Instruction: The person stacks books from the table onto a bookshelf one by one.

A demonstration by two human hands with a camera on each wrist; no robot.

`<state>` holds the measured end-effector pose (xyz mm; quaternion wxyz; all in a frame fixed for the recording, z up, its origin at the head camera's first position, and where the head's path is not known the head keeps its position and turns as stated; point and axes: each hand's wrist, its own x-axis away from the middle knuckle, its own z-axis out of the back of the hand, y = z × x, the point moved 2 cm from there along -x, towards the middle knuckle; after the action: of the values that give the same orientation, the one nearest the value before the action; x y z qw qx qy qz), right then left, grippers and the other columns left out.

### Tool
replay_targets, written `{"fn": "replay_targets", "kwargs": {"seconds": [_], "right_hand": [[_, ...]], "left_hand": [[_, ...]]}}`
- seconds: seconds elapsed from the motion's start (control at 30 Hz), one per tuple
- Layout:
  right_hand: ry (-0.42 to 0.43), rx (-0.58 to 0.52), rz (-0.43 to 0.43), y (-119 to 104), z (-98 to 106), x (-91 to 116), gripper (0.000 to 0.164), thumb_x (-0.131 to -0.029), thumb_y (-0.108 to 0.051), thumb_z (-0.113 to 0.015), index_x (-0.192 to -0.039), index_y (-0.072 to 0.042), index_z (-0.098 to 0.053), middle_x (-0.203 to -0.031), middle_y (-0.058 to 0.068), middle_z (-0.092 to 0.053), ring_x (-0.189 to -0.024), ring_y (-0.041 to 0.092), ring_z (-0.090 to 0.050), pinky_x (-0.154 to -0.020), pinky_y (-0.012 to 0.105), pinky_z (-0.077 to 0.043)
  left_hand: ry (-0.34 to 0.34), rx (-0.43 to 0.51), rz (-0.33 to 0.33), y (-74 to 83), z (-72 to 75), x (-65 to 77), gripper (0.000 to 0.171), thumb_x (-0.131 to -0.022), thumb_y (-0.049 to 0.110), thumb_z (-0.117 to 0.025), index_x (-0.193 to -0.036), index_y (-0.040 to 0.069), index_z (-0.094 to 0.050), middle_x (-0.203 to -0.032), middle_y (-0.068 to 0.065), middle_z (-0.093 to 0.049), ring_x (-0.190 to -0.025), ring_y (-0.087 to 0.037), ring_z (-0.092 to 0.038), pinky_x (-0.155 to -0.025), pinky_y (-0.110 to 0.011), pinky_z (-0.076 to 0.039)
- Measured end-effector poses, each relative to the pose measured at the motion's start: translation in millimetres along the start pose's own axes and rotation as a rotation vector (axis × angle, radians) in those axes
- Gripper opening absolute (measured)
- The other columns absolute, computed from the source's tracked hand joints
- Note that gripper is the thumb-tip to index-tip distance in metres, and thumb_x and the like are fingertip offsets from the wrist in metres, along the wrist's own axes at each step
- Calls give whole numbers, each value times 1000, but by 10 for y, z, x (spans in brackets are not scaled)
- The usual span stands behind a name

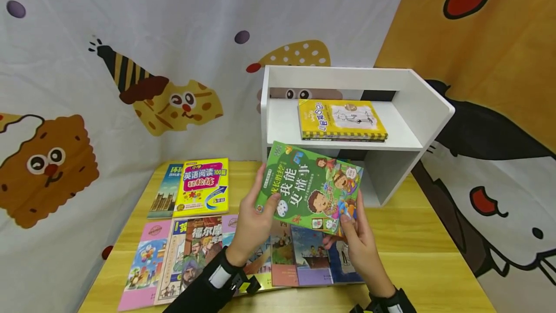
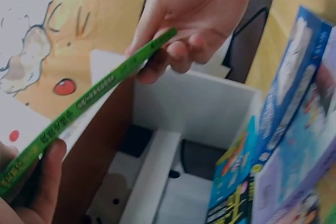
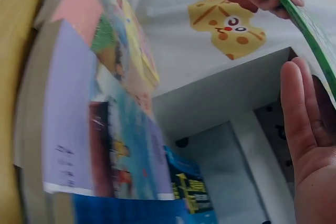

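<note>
A green picture book (image 1: 299,185) with cartoon children on its cover is held up in both hands, tilted, in front of the white shelf. The left hand (image 1: 253,226) grips its left end, thumb on the cover and fingers behind. At the lower right corner, the right hand (image 1: 361,250) pinches the book, its thumb on the cover and fingers underneath. Seen from the left wrist, the thin green spine (image 2: 84,100) runs between the two hands. Below the book lies a row of several books, among them a pink one (image 1: 145,260); the held book hides part of them.
The white two-tier shelf (image 1: 427,110) stands at the back right, with yellow books (image 1: 343,120) lying flat on its upper board. At the back left of the wooden table (image 1: 417,264) lie a yellow book (image 1: 201,197) and a teal one (image 1: 167,192). A cartoon-printed cloth (image 1: 195,13) hangs behind.
</note>
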<state>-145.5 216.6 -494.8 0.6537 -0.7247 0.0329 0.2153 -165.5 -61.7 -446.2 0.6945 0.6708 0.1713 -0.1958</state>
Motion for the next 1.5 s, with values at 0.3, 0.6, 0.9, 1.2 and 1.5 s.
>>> {"fn": "replay_targets", "kwargs": {"seconds": [0.3, 0.6, 0.9, 1.2, 1.5], "right_hand": [[177, 20, -248, 147, 173, 45, 72, -121, -30, -46, -179, -37, -5, -101, -10, -71, -62, 17, -73, -64, 35, -66], [193, 32, -276, 144, 498, -48, 71, -120, -28, -48, -180, -20, -11, -118, -12, -82, -58, 14, -70, -60, 30, -62], [189, 88, -431, 170, 863, -265, 76, -121, -35, -46, -179, -10, -5, -123, -21, -71, -64, 13, -71, -67, 28, -61], [190, 96, -562, 443, 1080, -386, 74, -121, -40, -42, -179, -9, -7, -172, 16, -35, -72, 10, -67, -71, 26, -60], [183, 134, -671, 629, 1201, -389, 80, -117, -51, -51, -177, -8, -20, -108, -8, -57, -68, 6, -49, -64, 22, -48]], "left_hand": [[-97, -8, 262, -129, -178, 122, 80, -117, 30, -59, -174, 49, -8, -186, 7, -11, -40, -9, -36, -37, -28, -41], [-250, -206, 320, -357, -245, -9, 87, -115, 41, -59, -178, 34, 1, -139, -34, -69, -39, -8, -37, -45, -29, -45], [-299, -53, 493, -805, -398, -234, 95, -110, 48, -68, -179, 14, -11, -101, -21, -80, -60, -16, -70, -58, -39, -60], [-312, 5, 656, -1109, -529, -313, 92, -111, 44, -68, -176, 3, -18, -69, -1, -65, -57, -14, -60, -56, -31, -52], [-399, 99, 754, -1204, -450, -256, 113, -102, 48, -80, -177, 1, -10, -66, 6, -57, -61, -14, -53, -63, -33, -49]]}}
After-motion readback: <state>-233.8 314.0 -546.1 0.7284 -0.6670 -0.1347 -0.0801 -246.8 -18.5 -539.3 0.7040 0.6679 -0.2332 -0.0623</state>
